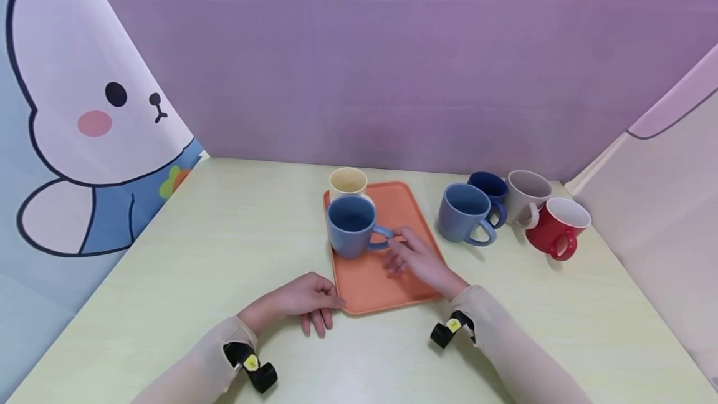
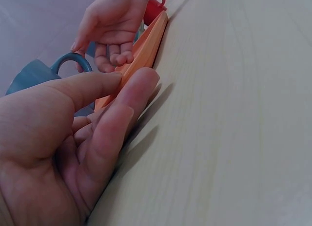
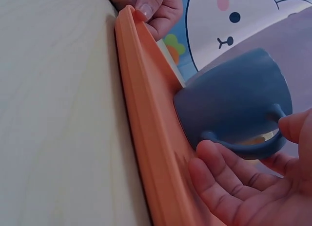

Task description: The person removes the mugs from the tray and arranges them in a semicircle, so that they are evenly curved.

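One mug on the tray, another mug behind, four mugs rightward

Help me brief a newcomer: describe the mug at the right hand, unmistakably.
An orange tray lies on the table. On it, in front of a cream mug, stands the blue mug. The right hand pinches its handle; the similar blue mug farther right is off the tray.

Colour gathered at the right

A slate-blue mug, a navy mug, a grey mug and a red mug clustered at centre right of the frame. A purple backdrop spanned the top; a cartoon animal occupied the upper left.
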A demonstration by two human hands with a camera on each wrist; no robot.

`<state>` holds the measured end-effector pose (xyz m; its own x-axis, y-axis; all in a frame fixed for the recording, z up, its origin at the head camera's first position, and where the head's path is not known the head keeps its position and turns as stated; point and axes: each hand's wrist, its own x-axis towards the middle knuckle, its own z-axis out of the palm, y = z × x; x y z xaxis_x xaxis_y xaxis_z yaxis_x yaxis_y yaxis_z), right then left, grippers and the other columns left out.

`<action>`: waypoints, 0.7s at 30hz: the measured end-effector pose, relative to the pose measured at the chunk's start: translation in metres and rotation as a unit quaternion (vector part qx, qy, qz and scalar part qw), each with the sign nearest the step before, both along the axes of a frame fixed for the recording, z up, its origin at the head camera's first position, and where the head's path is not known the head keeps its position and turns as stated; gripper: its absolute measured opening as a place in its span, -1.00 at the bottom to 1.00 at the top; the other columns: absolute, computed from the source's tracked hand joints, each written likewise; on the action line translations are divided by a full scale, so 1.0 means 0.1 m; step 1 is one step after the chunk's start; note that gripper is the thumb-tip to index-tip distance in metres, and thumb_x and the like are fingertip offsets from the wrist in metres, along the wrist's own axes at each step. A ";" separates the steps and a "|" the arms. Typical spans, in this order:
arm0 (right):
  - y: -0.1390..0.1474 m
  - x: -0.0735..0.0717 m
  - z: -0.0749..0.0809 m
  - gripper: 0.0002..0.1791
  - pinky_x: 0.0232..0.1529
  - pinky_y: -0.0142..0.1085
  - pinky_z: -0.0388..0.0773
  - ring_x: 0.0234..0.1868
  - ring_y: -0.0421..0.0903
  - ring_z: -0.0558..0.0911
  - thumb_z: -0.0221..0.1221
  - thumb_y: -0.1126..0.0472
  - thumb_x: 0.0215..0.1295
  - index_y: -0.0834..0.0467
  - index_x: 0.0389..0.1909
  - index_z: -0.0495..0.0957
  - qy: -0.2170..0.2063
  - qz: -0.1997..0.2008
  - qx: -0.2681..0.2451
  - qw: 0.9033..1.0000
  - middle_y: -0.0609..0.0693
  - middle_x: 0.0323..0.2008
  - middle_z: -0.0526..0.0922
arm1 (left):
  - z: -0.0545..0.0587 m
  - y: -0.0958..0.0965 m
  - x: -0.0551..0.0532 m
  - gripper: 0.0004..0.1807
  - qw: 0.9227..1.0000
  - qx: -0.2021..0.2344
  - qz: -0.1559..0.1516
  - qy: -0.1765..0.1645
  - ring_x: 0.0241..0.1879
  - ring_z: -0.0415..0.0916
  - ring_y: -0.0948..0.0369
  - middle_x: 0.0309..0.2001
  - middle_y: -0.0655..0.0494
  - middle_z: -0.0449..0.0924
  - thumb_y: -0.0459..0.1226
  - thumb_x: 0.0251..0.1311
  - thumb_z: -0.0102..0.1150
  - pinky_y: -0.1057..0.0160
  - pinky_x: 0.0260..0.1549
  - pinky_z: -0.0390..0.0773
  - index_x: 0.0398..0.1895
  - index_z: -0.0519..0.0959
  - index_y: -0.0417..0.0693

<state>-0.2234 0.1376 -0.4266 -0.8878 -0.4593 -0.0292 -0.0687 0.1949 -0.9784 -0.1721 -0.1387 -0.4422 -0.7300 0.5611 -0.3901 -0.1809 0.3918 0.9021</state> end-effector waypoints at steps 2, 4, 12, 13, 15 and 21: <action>-0.03 -0.01 0.00 -0.56 -0.19 -0.11 0.71 -0.27 0.21 0.69 -0.11 0.06 0.62 0.38 0.17 0.24 -0.010 0.009 -0.014 1.000 0.41 -0.18 0.60 | 0.00 0.00 0.00 -0.66 1.000 0.001 0.001 -0.001 -0.62 0.67 0.13 -0.56 -0.08 0.68 -0.14 0.35 0.21 0.31 -0.80 0.55 -0.47 0.51 -0.22; -0.06 -0.02 -0.01 -0.55 -0.18 -0.08 0.71 -0.26 0.22 0.69 -0.14 0.05 0.63 0.41 0.14 0.25 -0.020 0.018 -0.030 0.999 0.45 -0.17 0.58 | -0.01 -0.01 0.00 -0.67 1.000 0.001 0.001 -0.001 -0.62 0.67 0.12 -0.55 -0.08 0.68 -0.14 0.35 0.21 0.32 -0.80 0.55 -0.47 0.51 -0.21; -0.11 -0.04 -0.02 -0.55 -0.17 -0.09 0.70 -0.29 0.10 0.68 -0.19 0.08 0.64 0.46 0.10 0.25 -0.059 0.022 -0.080 0.995 0.55 -0.16 0.52 | 0.00 0.00 -0.01 -0.66 1.000 -0.003 -0.003 0.000 -0.61 0.68 0.11 -0.55 -0.07 0.68 -0.13 0.35 0.21 0.30 -0.79 0.56 -0.46 0.52 -0.22; -0.11 -0.04 -0.03 -0.55 -0.17 -0.11 0.70 -0.30 0.07 0.68 -0.19 0.08 0.64 0.46 0.09 0.25 -0.065 0.024 -0.089 0.994 0.55 -0.16 0.52 | 0.00 0.00 -0.01 -0.67 1.000 -0.004 -0.003 -0.001 -0.61 0.68 0.11 -0.55 -0.07 0.68 -0.13 0.35 0.21 0.31 -0.79 0.56 -0.46 0.52 -0.21; -0.10 -0.05 -0.04 -0.55 -0.17 -0.13 0.70 -0.30 0.03 0.67 -0.20 0.07 0.64 0.46 0.08 0.25 -0.075 0.031 -0.106 0.991 0.53 -0.17 0.51 | 0.00 0.00 -0.01 -0.67 1.000 -0.004 -0.003 0.000 -0.61 0.68 0.11 -0.55 -0.07 0.68 -0.14 0.35 0.21 0.30 -0.79 0.56 -0.46 0.52 -0.21; -0.07 -0.05 -0.05 -0.55 -0.14 -0.15 0.69 -0.29 0.00 0.67 -0.17 0.07 0.63 0.47 0.05 0.24 -0.102 0.059 -0.149 0.982 0.37 -0.21 0.57 | 0.00 -0.01 -0.01 -0.68 1.000 -0.005 -0.004 -0.003 -0.61 0.68 0.13 -0.55 -0.07 0.68 -0.14 0.36 0.20 0.32 -0.79 0.56 -0.46 0.52 -0.20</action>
